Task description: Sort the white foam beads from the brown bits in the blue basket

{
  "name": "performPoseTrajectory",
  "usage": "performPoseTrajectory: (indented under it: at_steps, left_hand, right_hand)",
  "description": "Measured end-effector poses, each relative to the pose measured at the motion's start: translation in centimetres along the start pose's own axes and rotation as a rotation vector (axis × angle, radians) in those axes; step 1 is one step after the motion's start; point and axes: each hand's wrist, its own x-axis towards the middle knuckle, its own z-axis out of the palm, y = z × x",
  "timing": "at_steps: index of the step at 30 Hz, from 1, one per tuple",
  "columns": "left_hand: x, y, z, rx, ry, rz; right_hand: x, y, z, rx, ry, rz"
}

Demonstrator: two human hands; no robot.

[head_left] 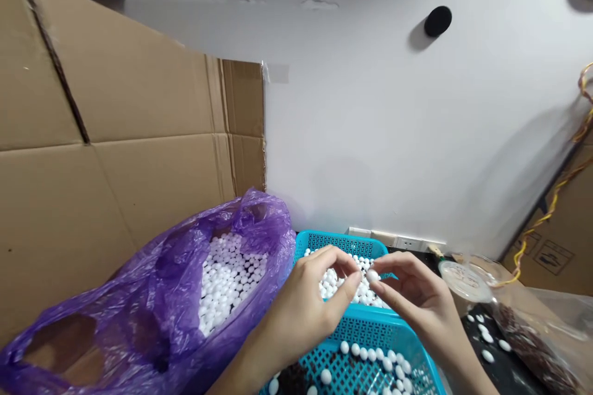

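We can make out no legible word, brand or number anywhere in this view. At about two o'clock, a cardboard carton (546,259) bears dark printed outlined panels (553,257), probably handling symbols, though they are too small and skewed for us to read. At about three o'clock, just beside the right hand (412,296), a round clear plastic lid (464,281) carries faint printing, and we find it too blurred to read.
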Motion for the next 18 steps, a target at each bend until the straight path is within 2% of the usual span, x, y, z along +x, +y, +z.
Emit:
performPoseTrajectory:
  at_steps: [7, 12, 14, 18]
  left_hand:
    - [-0.6, 0.9, 0.1, 0.016, -0.017, -0.047]
    - [-0.8, 1.0, -0.6, 0.053, -0.047, -0.050]
    - [-0.9, 1.0, -0.7, 0.112, -0.031, -0.035]
    - [-1.1, 0.9, -0.3, 0.225, 0.023, 0.017]
  right_hand:
    - [-0.5, -1.6, 0.5, -0.075, -0.029, -0.145]
    - [-0.4, -1.5, 0.6, -0.018, -0.006, -0.135]
    - [-0.4, -1.3, 0.6, -0.006, 0.014, -0.123]
    - [-0.6, -1.0, 0.7, -0.042, -0.029, -0.128]
